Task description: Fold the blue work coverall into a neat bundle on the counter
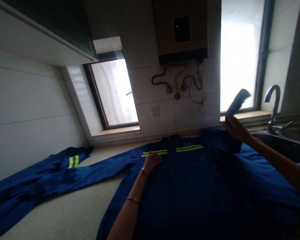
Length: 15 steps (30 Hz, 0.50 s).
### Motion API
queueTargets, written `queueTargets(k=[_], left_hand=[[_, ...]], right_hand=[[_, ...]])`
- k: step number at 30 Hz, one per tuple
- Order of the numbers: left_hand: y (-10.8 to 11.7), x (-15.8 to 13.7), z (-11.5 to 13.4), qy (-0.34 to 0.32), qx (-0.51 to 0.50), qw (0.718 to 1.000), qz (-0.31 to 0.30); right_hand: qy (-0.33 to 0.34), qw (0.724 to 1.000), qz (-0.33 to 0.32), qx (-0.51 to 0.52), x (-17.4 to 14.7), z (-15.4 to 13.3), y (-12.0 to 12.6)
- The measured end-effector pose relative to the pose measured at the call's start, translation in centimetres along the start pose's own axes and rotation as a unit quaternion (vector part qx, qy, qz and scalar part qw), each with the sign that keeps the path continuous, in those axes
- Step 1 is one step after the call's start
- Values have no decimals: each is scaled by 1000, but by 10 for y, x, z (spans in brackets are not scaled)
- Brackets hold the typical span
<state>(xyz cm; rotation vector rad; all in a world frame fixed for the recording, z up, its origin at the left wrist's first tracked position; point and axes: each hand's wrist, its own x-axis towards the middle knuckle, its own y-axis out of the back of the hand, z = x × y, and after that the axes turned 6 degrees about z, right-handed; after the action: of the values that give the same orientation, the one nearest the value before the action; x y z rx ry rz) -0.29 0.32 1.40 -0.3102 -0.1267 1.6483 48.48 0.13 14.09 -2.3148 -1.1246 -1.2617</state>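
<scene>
Your left hand (152,160) lies flat, fingers spread, on the chest of a blue work jacket (190,186) spread across the counter (72,213), just beside its yellow reflective stripes (172,150). Your right hand (236,128) is closed around a dark handheld object (237,101), raised above the jacket's shoulder near the sink (287,140) and faucet (273,106).

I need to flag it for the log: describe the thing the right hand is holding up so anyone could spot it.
Start at the bright window right of the wall heater. In front of its sill, the right hand lifts a slim dark object above the blue jacket. It is the only thing raised off the counter; what it is cannot be told.
</scene>
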Motion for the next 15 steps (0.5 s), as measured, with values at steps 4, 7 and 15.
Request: queueTargets(k=[4, 7, 15], left_hand=[[0, -13, 6, 148, -89, 977, -126], [-6, -21, 8, 187, -92, 961, -180], [-12, -16, -1, 142, 41, 981, -124]], right_hand=[[267, 902, -315, -130, -83, -48, -52], [289, 833, -454, -130, -153, -65, -67], [264, 835, -470, -112, -190, -82, -66]])
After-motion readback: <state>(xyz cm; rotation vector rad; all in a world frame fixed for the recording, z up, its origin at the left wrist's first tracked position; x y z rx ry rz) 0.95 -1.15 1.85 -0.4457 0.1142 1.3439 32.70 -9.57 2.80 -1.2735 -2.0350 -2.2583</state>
